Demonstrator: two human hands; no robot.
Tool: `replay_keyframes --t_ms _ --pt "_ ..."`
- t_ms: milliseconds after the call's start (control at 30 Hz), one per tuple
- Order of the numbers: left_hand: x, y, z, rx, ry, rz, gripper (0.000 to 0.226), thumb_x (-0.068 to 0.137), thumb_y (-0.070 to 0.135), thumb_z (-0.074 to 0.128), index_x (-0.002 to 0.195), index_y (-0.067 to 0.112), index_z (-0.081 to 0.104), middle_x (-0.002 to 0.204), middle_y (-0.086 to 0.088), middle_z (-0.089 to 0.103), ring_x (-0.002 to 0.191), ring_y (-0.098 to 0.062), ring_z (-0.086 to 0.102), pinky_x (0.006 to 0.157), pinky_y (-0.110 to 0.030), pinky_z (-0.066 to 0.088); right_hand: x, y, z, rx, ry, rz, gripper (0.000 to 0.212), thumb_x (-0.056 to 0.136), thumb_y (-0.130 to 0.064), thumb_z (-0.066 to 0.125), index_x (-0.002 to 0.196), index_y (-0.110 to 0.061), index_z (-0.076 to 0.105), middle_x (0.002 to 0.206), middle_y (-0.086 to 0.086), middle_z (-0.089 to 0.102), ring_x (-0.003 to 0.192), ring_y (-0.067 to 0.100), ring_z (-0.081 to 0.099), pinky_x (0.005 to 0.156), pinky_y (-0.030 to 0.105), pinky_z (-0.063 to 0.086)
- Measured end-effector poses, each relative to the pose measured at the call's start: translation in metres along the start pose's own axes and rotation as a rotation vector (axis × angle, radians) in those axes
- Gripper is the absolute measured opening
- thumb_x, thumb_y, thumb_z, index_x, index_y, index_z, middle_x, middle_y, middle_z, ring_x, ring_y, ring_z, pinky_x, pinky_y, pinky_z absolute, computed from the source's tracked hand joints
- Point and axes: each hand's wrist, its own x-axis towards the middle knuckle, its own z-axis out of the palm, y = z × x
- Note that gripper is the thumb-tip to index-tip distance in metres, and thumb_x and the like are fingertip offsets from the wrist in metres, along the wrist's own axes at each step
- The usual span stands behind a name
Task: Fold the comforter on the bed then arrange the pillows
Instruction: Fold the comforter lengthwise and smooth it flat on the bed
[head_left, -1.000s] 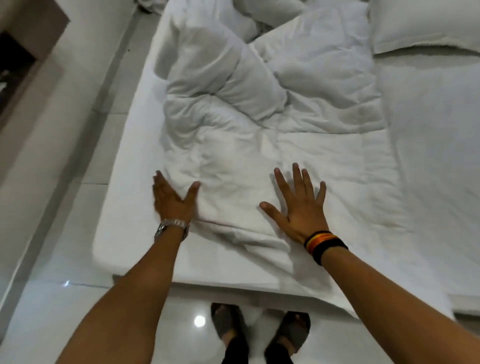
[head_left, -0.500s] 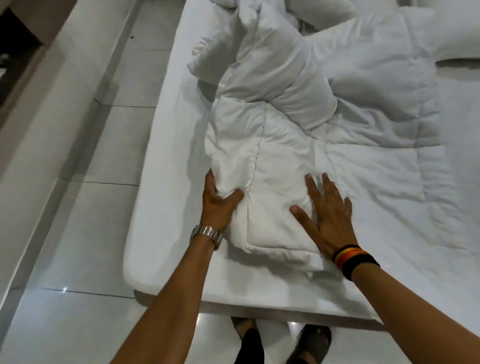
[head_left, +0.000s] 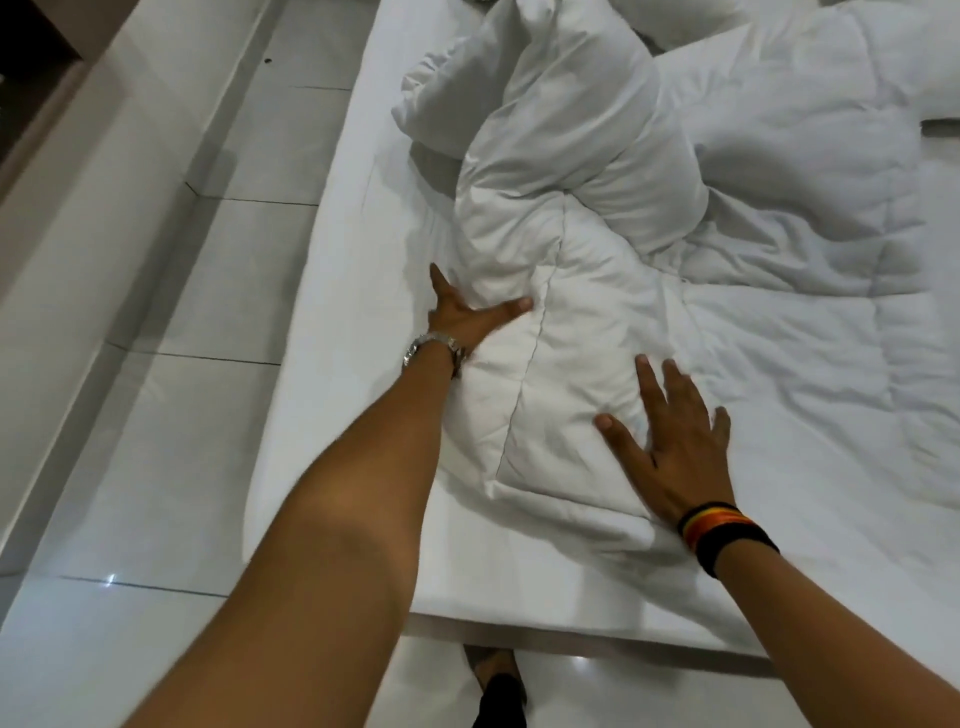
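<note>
A white quilted comforter (head_left: 613, 322) lies crumpled on the bed (head_left: 353, 291), bunched into a tall fold toward the far side and flatter near the foot. My left hand (head_left: 462, 312), with a metal watch on the wrist, presses its thumb into the comforter's left edge; its fingers run along the side of the fold. My right hand (head_left: 670, 441), with striped wristbands, lies flat and spread on the comforter's near corner. A white pillow (head_left: 691, 21) is partly seen at the top edge, behind the bunched fold.
White glossy floor tiles (head_left: 197, 415) run along the bed's left side, bounded by a raised white ledge (head_left: 104, 182). The bed's foot edge (head_left: 571, 623) is just in front of me, with my foot (head_left: 493, 680) on the floor below it.
My left hand has slid farther up the comforter's left edge and pushed it toward the right. My right hand stays flat on the near corner. The view has shifted closer to the bed.
</note>
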Motion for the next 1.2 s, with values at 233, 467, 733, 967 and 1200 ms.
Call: replay_keyframes --t_ms 233,467,733,967,1200 --pt "-0.062 -0.047 0.006 -0.083 0.045 0.172 0.143 0.049 0.083 0.085 0.163 0.043 0.008 0.166 0.018 0.026 0.145 -0.001 0.032 0.111 -0.019 0.028 -0.002 -0.008 0.001 -0.069 -0.056 0.035 0.093 0.087 -0.094 0.012 0.166 -0.047 -0.002 0.178 0.001 0.005 0.164 0.022 0.005 0.127 0.065 0.003" --pt "-0.156 -0.059 -0.019 -0.108 0.044 0.292 0.116 0.084 0.032 0.086 0.163 0.048 0.002 0.157 -0.002 0.046 0.123 0.007 0.055 0.086 -0.001 0.045 -0.024 -0.025 -0.009 -0.02 -0.097 0.042 0.105 0.078 -0.099 0.008 0.167 -0.044 -0.002 0.179 -0.001 0.002 0.164 0.024 0.005 0.127 0.066 0.0" --pt "-0.302 -0.002 -0.065 -0.17 0.346 0.656 0.076 0.094 0.042 0.071 0.155 0.049 0.026 0.154 0.02 0.047 0.121 -0.004 0.065 0.09 -0.021 0.058 -0.097 -0.082 -0.057 0.298 0.17 -0.164 0.085 0.09 -0.092 0.022 0.165 -0.052 0.008 0.177 -0.004 0.014 0.162 0.013 0.013 0.127 0.058 0.003" --pt "-0.271 -0.091 -0.1 0.003 0.303 -0.072 0.108 0.085 0.069 0.068 0.166 0.031 0.007 0.15 -0.005 0.056 0.116 -0.021 0.066 0.101 -0.029 0.047 -0.095 -0.068 -0.008 -0.018 -0.317 -0.08 0.097 0.078 -0.098 0.013 0.164 -0.052 0.013 0.179 -0.005 0.0 0.164 0.018 -0.002 0.125 0.067 -0.005" --pt "-0.277 -0.187 -0.088 -0.092 0.231 -0.104 0.135 0.048 0.087 0.079 0.159 0.057 0.008 0.169 0.009 0.026 0.15 -0.02 0.033 0.108 -0.03 0.033 -0.103 -0.036 0.065 -0.147 -0.349 -0.109 0.094 0.083 -0.097 0.01 0.164 -0.052 -0.002 0.178 -0.003 -0.013 0.163 0.017 -0.015 0.123 0.071 -0.01"
